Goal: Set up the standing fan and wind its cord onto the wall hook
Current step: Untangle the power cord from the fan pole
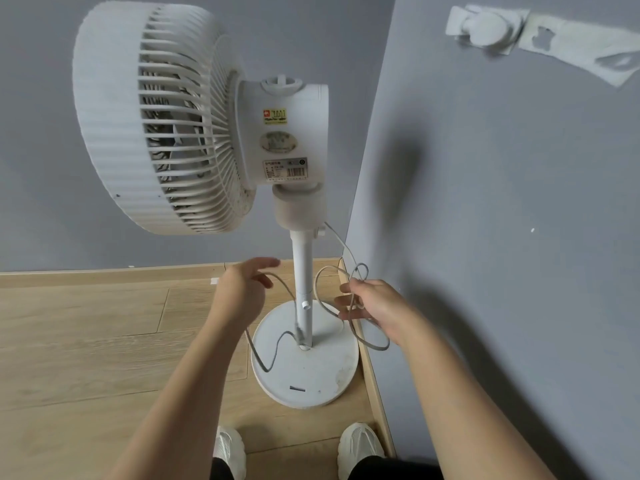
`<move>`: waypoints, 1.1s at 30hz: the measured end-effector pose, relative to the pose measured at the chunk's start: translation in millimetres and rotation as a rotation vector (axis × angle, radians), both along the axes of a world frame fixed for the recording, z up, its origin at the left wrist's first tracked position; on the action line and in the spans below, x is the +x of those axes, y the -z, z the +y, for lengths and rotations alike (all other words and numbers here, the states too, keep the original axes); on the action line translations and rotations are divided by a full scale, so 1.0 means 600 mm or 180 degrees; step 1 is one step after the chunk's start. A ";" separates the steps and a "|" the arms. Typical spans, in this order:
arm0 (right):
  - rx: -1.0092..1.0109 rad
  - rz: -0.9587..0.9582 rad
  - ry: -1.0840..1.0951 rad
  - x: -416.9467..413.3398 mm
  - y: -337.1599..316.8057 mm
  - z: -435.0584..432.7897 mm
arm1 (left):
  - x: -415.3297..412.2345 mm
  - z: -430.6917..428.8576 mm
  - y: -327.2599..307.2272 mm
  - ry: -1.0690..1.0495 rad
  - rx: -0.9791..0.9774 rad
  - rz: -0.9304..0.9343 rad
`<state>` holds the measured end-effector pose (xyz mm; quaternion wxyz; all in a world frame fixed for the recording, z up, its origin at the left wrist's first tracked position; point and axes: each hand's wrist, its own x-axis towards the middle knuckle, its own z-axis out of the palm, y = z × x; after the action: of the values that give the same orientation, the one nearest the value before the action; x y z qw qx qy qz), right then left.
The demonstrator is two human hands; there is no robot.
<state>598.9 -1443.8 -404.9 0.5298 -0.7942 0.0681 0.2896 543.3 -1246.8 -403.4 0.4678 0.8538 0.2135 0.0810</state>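
Looping the thin white fan cord (266,369).
Right hand (374,303) grips the loops, left hand (242,289) pinches a strand; round white wall hook (485,26) sits high above, nearer the right hand.

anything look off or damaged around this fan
Yes. The white strip stuck on the grey wall beside the round white wall hook is torn and holed. The thin white fan cord hangs in loose tangled loops.
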 end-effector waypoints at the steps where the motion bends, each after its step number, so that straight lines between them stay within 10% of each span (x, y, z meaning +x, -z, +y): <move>1: -0.0015 0.0004 -0.0042 0.001 0.002 0.001 | 0.004 -0.007 0.004 0.0204 0.0063 0.0095; 10: -0.0897 -0.1351 -0.0008 -0.007 0.000 -0.010 | 0.007 -0.051 0.039 0.1021 0.0391 0.1315; 23: -0.0233 -0.1392 -0.0493 -0.008 -0.012 -0.005 | -0.007 -0.102 0.021 0.2065 -0.0933 0.1320; 33: -0.0761 -0.1303 0.0233 0.010 0.003 -0.006 | -0.009 -0.077 0.042 0.1761 0.0615 0.1175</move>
<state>604.7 -1447.6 -406.5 0.4450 -0.8904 0.0219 0.0930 538.0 -1293.1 -428.9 0.3425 0.9200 0.0463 -0.1849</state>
